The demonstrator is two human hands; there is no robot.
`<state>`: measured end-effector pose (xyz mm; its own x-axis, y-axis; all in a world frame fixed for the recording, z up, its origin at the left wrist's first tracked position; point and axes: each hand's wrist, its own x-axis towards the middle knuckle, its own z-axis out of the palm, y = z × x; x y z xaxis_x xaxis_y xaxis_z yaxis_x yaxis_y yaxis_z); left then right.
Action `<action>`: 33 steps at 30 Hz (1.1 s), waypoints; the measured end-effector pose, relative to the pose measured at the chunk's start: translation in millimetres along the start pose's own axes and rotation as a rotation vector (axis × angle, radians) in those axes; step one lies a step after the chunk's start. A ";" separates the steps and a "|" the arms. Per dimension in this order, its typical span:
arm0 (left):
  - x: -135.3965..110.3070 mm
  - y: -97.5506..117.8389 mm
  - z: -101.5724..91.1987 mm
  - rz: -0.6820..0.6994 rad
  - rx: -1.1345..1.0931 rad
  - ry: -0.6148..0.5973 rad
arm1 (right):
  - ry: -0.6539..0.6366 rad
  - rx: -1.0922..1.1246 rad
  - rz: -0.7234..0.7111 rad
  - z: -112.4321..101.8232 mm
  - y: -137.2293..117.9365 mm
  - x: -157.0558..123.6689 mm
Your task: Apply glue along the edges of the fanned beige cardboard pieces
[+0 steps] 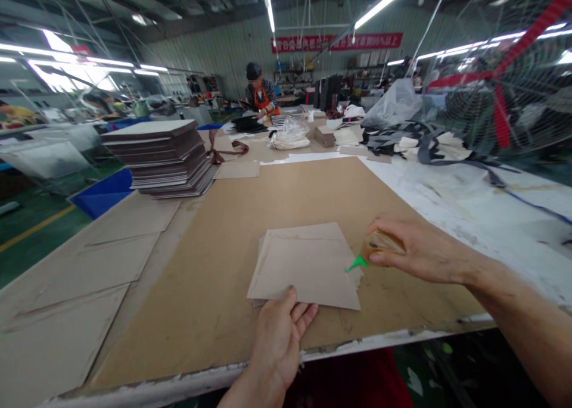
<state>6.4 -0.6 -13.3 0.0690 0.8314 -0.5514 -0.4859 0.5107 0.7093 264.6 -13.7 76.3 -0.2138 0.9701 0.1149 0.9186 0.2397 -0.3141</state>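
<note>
A glue bottle with a green nozzle is gripped in my right hand. The bottle is tipped, its nozzle pointing down and left at the right edge of a grey-beige sheet of board. Whether the tip touches the sheet, I cannot tell. More sheets lie unevenly beneath this top one, their edges peeking out at the left and right. My left hand pinches the near edge, thumb on top and fingers underneath. A thin line runs along the sheet's far side.
Under the sheets is a large brown board on the table. Flat grey boards overlap at left, below a tall stack of brown-edged boards. Dark fabric strips lie back right, near a fan. A co-worker stands across the table.
</note>
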 end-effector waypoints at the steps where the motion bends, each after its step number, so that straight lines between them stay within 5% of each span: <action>1: -0.1 0.6 0.1 -0.003 0.001 0.003 | 0.030 -0.023 0.011 1.3 3.3 3.3; 5: -0.1 1.5 -0.3 -0.019 0.004 -0.015 | 0.063 -0.087 0.007 4.7 6.3 3.6; 13: -1.0 0.1 1.1 -0.008 0.001 0.011 | -0.044 0.047 -0.089 6.9 -25.6 -42.3; 17: -1.0 0.5 1.8 0.001 0.002 0.012 | 0.021 0.026 -0.065 10.3 -22.7 -45.3; 22: -2.6 1.5 3.5 0.003 0.015 0.024 | -0.065 0.073 -0.060 11.3 -15.5 -47.2; 28: -0.4 0.5 2.3 0.007 0.010 0.021 | 0.125 0.035 -0.018 15.5 -6.4 -41.6; 33: -0.1 0.1 1.7 0.016 0.017 0.010 | -0.021 0.095 -0.031 14.3 -13.8 -54.2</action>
<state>7.8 -0.3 -12.4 0.0527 0.8376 -0.5438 -0.4719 0.5008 0.7256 258.8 -69.0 60.9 -0.2499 0.9624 0.1068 0.8757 0.2717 -0.3991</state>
